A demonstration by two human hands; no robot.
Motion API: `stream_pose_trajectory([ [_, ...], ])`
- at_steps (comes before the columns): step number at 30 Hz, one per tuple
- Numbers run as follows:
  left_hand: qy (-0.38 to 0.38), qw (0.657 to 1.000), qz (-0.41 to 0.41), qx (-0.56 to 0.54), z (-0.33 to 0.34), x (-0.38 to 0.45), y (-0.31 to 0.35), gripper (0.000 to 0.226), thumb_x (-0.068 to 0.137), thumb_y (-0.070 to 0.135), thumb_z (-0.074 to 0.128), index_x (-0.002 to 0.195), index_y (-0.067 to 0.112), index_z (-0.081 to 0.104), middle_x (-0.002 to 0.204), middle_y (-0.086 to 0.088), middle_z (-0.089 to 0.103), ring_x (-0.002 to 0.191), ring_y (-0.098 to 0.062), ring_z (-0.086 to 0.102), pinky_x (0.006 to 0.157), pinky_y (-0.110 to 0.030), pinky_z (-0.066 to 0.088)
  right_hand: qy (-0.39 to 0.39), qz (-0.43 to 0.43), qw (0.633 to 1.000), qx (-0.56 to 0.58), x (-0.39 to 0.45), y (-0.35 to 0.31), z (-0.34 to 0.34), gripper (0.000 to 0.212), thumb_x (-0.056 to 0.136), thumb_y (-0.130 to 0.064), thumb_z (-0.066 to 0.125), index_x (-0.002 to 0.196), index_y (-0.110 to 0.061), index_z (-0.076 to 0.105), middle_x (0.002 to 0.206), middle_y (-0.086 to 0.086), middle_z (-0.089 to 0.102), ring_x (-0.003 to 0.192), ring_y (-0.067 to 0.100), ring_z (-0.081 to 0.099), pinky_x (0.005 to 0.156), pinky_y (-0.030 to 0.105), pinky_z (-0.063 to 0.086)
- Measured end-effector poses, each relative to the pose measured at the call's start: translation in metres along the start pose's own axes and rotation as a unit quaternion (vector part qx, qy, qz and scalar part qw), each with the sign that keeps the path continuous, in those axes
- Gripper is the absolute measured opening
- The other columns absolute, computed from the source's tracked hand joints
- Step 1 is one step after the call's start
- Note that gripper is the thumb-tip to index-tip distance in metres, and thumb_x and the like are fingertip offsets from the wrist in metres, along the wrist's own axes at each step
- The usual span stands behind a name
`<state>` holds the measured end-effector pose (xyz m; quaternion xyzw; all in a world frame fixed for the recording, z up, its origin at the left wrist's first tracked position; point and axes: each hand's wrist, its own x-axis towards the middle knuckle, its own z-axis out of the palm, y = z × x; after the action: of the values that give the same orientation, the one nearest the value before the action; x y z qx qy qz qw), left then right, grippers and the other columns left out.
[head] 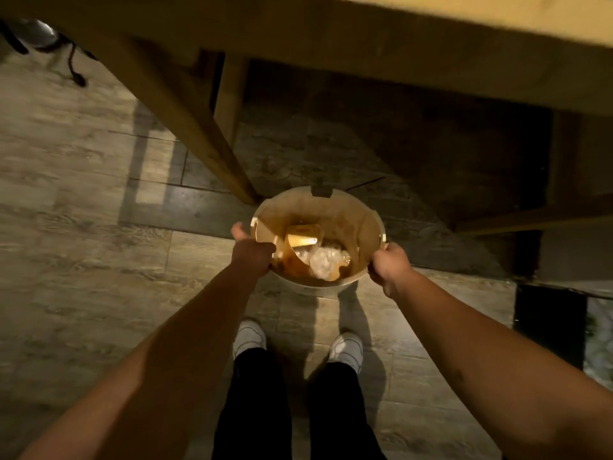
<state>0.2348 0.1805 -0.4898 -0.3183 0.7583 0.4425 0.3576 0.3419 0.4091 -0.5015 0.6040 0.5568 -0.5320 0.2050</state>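
A round pale bucket (pixel 351 210) sits low over the floor, right in front of my feet. Inside it lie a yellow box-like piece (pixel 302 235) and crumpled clear plastic (pixel 323 260), with brown stains on the inner wall. My left hand (pixel 252 250) grips the bucket's left rim, fingers curled over the edge. On the opposite side, my right hand (pixel 388 265) grips the right rim. Both forearms reach down from the bottom corners of the view.
A wooden table's edge (pixel 431 44) spans the top, and one of its legs (pixel 199 127) slants down to the floor just left of the bucket. The floor is wood-look tile (pixel 83 227). A dark cable (pixel 74 68) lies at upper left. My white shoes (pixel 248 336) stand below the bucket.
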Motion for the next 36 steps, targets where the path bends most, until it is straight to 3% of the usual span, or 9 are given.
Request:
stream_pose_trajectory([
  [3,0.023,0.992,-0.085,-0.092,-0.006,-0.034,0.004,0.050,0.087,0.007,0.070,0.133,0.002,0.051,0.118,-0.023,0.062,0.089,-0.032,0.063,0.083,-0.047,0.056,-0.010,0.025,0.998,0.060,-0.041,-0.002,-0.014,0.019,0.088,0.002,0.051,0.091,-0.016,0.055,0.075,0.009,0.057,0.058,0.018,0.052,0.035,0.019,0.038],
  [7,-0.013,0.982,-0.127,-0.139,-0.005,-0.102,0.000,0.006,0.092,0.010,0.064,0.095,0.006,0.060,0.083,-0.006,0.061,0.066,-0.016,0.056,0.057,-0.028,0.049,-0.009,0.043,0.995,0.092,-0.095,-0.004,-0.032,0.017,0.087,0.000,0.055,0.093,-0.016,0.055,0.074,0.009,0.057,0.055,0.018,0.049,0.037,0.021,0.035],
  [10,-0.059,0.959,-0.185,-0.204,0.007,-0.155,-0.004,0.014,0.088,0.011,0.069,0.099,0.003,0.065,0.098,-0.015,0.067,0.078,-0.022,0.062,0.066,-0.032,0.055,-0.016,0.060,0.991,0.118,-0.134,-0.007,-0.043,0.023,0.079,0.002,0.056,0.096,-0.014,0.055,0.074,0.012,0.058,0.051,0.019,0.049,0.033,0.020,0.033],
  [12,-0.068,0.944,-0.204,-0.249,0.013,-0.187,0.002,0.028,0.090,0.011,0.069,0.116,0.004,0.063,0.105,-0.016,0.065,0.080,-0.022,0.061,0.058,-0.031,0.053,-0.013,0.069,0.989,0.128,-0.157,-0.010,-0.052,0.025,0.075,0.004,0.054,0.094,-0.013,0.053,0.073,0.013,0.055,0.050,0.019,0.046,0.037,0.022,0.031],
  [19,-0.014,0.956,-0.159,-0.247,0.012,-0.276,0.031,0.048,0.086,0.002,0.072,0.132,0.002,0.058,0.120,-0.022,0.066,0.100,-0.033,0.064,0.076,-0.042,0.056,-0.059,0.037,0.990,0.122,-0.237,-0.025,-0.104,0.020,0.078,0.002,0.055,0.093,-0.010,0.052,0.070,0.011,0.054,0.048,0.017,0.045,0.041,0.023,0.028],
  [24,0.021,0.957,-0.138,-0.255,0.001,-0.326,0.060,0.040,0.089,0.006,0.063,0.128,0.000,0.059,0.108,-0.016,0.062,0.073,-0.020,0.059,0.042,-0.021,0.048,-0.098,-0.010,0.991,0.089,-0.277,-0.043,-0.137,0.018,0.090,-0.012,0.066,0.103,-0.014,0.053,0.080,0.008,0.067,0.049,0.008,0.056,0.040,0.019,0.035],
  [28,0.028,0.950,-0.140,-0.276,0.001,-0.349,0.082,0.040,0.090,0.007,0.064,0.128,0.005,0.057,0.130,-0.016,0.060,0.096,-0.024,0.060,0.054,-0.026,0.049,-0.102,-0.006,0.990,0.099,-0.301,-0.056,-0.158,0.010,0.091,-0.015,0.066,0.094,-0.016,0.057,0.071,0.001,0.066,0.046,0.004,0.053,0.045,0.016,0.038],
  [32,0.033,0.944,-0.134,-0.301,-0.001,-0.359,0.103,0.034,0.090,0.007,0.066,0.123,0.006,0.060,0.120,-0.015,0.064,0.076,-0.019,0.058,0.051,-0.024,0.047,-0.083,-0.019,0.995,0.055,-0.313,-0.071,-0.173,0.021,0.090,-0.033,0.066,0.100,-0.016,0.059,0.092,0.004,0.067,0.070,0.015,0.061,0.061,0.027,0.042],
  [36,0.011,0.940,-0.135,-0.313,-0.006,-0.353,0.117,0.030,0.087,0.010,0.073,0.113,0.013,0.059,0.107,-0.009,0.063,0.078,-0.018,0.060,0.054,-0.026,0.050,0.028,-0.135,0.985,-0.104,-0.315,-0.102,-0.187,0.067,0.085,-0.043,0.068,0.141,-0.014,0.043,0.137,0.011,0.049,0.111,0.026,0.056,0.090,0.040,0.050],
])
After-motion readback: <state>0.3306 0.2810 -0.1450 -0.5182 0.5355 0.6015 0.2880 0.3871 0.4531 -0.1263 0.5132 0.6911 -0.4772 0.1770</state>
